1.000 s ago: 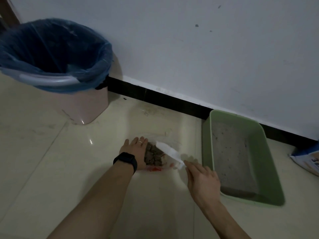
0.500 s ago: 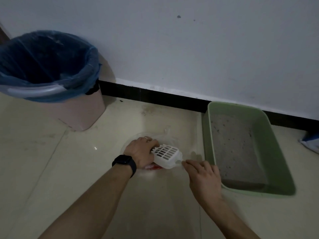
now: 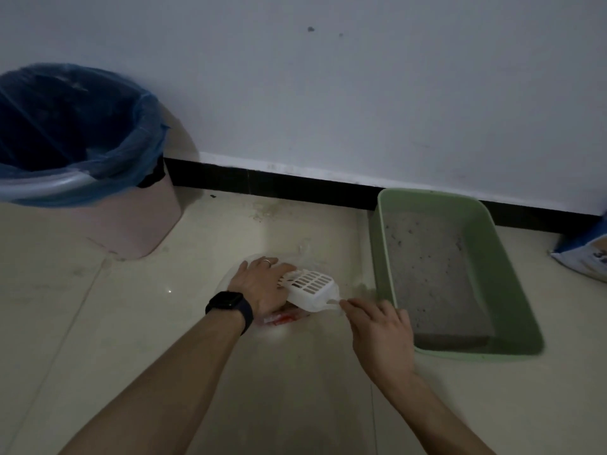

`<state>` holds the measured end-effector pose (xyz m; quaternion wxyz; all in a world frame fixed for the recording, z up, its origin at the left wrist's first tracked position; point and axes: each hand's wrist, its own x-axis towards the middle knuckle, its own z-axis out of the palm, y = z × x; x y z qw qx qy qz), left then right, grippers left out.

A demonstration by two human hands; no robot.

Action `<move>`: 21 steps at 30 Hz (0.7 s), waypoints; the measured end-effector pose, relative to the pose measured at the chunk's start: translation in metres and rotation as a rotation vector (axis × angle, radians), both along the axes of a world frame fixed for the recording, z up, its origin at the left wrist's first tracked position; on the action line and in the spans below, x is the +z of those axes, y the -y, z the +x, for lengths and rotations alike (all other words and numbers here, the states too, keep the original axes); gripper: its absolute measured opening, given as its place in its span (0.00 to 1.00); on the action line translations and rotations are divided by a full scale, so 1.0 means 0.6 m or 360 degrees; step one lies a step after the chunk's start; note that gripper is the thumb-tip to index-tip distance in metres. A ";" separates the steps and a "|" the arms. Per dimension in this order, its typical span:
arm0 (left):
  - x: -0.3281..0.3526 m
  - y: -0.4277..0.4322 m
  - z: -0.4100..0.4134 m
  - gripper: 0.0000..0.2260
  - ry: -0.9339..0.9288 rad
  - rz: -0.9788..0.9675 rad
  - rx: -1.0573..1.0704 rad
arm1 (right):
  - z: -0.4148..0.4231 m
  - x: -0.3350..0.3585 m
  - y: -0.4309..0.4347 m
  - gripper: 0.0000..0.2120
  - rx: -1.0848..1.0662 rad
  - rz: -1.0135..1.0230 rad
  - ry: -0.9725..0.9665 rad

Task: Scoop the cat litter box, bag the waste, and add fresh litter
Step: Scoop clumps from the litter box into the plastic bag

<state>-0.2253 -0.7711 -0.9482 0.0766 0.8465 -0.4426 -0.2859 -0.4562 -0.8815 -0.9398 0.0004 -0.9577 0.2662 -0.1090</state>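
A white slotted litter scoop (image 3: 310,289) lies turned over, slots up, across a clear plastic bag (image 3: 235,274) on the floor. My right hand (image 3: 377,326) pinches the scoop's handle. My left hand (image 3: 262,284), with a ring and a dark watch, rests on the bag and against the scoop's far end; whether it grips the bag is unclear. A red strip shows at the bag's near edge (image 3: 282,320). The green litter box (image 3: 492,231) sits to the right against the wall, with grey litter inside.
A pink waste bin (image 3: 138,224) lined with a blue bag stands at the left by the wall. A blue and white litter sack (image 3: 584,257) lies at the right edge. A black skirting board runs along the wall.
The scoop has turned over onto the bag, its slotted face now up, hiding the brown clumps seen earlier. My left hand has curled over the bag beside it.
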 end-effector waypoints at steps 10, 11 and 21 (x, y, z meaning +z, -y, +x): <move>0.051 0.133 -0.070 0.25 -0.0113 -0.0474 0.0067 | -0.169 0.101 0.130 0.08 -0.1046 0.0880 0.0644; 0.050 0.148 -0.087 0.26 -0.0129 -0.0472 0.0041 | -0.189 0.103 0.147 0.08 -0.1136 0.0906 0.0574; 0.006 0.258 -0.230 0.33 -0.0057 -0.0253 -0.0069 | -0.253 0.088 0.241 0.09 -0.1339 0.0986 -0.0147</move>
